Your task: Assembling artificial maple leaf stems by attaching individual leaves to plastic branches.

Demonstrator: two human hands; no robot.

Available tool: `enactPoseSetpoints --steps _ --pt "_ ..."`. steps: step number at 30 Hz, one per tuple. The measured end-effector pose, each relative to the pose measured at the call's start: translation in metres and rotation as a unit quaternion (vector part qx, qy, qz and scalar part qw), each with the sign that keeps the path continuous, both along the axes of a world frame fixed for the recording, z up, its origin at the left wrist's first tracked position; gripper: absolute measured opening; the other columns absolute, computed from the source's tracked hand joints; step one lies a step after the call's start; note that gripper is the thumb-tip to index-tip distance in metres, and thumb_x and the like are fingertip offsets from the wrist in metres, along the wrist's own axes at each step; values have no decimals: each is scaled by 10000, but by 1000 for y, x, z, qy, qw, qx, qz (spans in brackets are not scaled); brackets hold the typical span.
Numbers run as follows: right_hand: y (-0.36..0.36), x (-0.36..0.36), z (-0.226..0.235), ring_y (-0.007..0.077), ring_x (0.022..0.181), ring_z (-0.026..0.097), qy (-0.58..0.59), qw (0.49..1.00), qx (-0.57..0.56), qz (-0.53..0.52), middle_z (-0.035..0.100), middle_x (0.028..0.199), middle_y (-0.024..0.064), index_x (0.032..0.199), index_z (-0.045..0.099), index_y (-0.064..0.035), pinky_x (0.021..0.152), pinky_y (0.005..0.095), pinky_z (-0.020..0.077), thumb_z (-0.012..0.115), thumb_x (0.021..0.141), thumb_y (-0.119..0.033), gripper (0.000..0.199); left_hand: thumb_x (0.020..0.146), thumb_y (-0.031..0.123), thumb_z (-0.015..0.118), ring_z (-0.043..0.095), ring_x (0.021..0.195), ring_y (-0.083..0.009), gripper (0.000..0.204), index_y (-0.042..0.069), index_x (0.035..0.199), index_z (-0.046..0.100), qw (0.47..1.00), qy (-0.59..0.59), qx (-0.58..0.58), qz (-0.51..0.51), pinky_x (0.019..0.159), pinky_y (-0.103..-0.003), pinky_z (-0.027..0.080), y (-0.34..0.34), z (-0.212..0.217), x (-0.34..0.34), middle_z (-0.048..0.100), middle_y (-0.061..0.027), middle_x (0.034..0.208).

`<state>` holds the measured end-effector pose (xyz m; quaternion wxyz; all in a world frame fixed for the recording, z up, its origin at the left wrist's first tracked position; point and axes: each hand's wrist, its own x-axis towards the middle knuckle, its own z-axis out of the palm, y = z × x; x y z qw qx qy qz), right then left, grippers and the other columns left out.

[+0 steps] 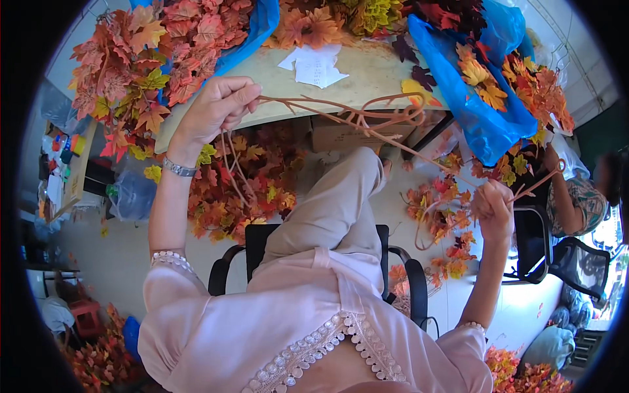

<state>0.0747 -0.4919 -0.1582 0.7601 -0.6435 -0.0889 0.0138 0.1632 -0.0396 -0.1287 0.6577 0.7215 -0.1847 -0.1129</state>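
Brown stem stretched between both grips (pinched)

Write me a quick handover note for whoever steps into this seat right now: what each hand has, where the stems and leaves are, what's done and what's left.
Left hand: raised, fingers pinched shut on one end of the bare brown plastic stems.
Right hand: closed on the other end of those stems, out to the right side.
The stems stretch between both hands above the lap, tangled in the middle.
Loose autumn leaves: a heap on the table, more in the blue bags, and a pile on the floor under the table.
Done: a stem bundle is picked up and spread.
Left: the held stems carry no leaves that I can see.
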Motion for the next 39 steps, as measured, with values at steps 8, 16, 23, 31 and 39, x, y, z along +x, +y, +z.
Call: enactPoseSetpoints --steps 8,16,23,31,39 --pt "-6 2 8 57 399 230 19 998 3 -56 256 475 -44 551 309 -97 386 228 179 456 857 -153 345 874 280 509 233 387 -5 294 25 735 554 995 10 83 -56 354 -168 188 -11 6 -6 294 85 466" --pt "53 17 -17 102 510 438 78 992 -92 48 409 489 15 536 451 -45 474 230 294 482 866 -215 373 832 126 558 556 589 -85 352 14 1131 410 993 22 -15 -117 529 -203 460 -72 -40 -9 529 -37 774" --pt "76 19 -42 121 487 468 112 978 -51 167 420 468 29 562 470 -32 481 245 338 494 878 -229 373 850 199 554 534 527 -93 336 33 1119 441 990 -21 -139 -16 472 -200 441 -91 -43 10 514 -31 686" --pt "118 30 -42 134 642 582 172 972 59 152 556 939 101 1158 454 -20 487 222 443 460 893 -244 346 900 231 460 470 458 -67 238 12 849 540 970 66 -231 -34 445 -201 423 -111 -42 11 479 3 584" --pt "159 67 -41 15 442 246 43 978 187 86 412 606 -45 857 531 -27 410 188 198 515 870 -172 147 899 231 467 469 488 -68 219 29 846 532 979 56 -190 -55 452 -189 391 -132 -50 2 497 0 605"
